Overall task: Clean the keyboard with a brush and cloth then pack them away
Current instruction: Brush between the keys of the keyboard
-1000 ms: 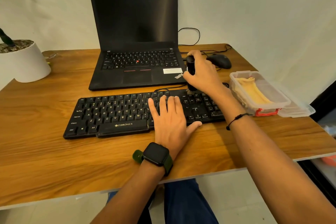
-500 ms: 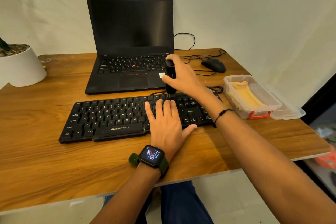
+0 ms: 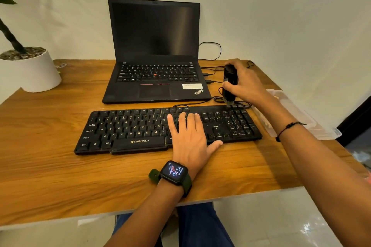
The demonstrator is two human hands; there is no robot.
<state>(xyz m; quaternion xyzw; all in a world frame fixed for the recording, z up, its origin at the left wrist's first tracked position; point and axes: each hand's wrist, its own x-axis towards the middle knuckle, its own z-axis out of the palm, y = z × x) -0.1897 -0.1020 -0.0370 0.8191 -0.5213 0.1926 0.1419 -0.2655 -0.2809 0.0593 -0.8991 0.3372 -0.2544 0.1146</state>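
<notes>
Wooden boards of warm brown grain make up the desk (image 3: 50, 166), which carries everything else. At its back stands an open black laptop (image 3: 154, 50) with a dark screen, cables trailing off its right side. Left of that sits a white plant pot (image 3: 30, 72) with a dark stem and green leaves. Just in front of the laptop lies the black keyboard (image 3: 128, 132), long side toward the person and resting flat on the desk. At the desk's right edge a clear plastic container (image 3: 305, 118) shows past the right forearm; its contents are mostly hidden, so the cloth cannot be made out. The left hand (image 3: 190, 136) lies flat on the keyboard's middle right part, fingers straight and spread over the keys, thumb out along the near edge, pressing rather than gripping. The right hand (image 3: 247, 82) is curled round a black brush (image 3: 229, 84), held upright with its lower end touching the top right corner of the keyboard, above the number pad. A smartwatch (image 3: 174, 172) with a lit face and green strap sits on the left wrist. A thin dark bracelet (image 3: 289, 128) circles the right wrist.
</notes>
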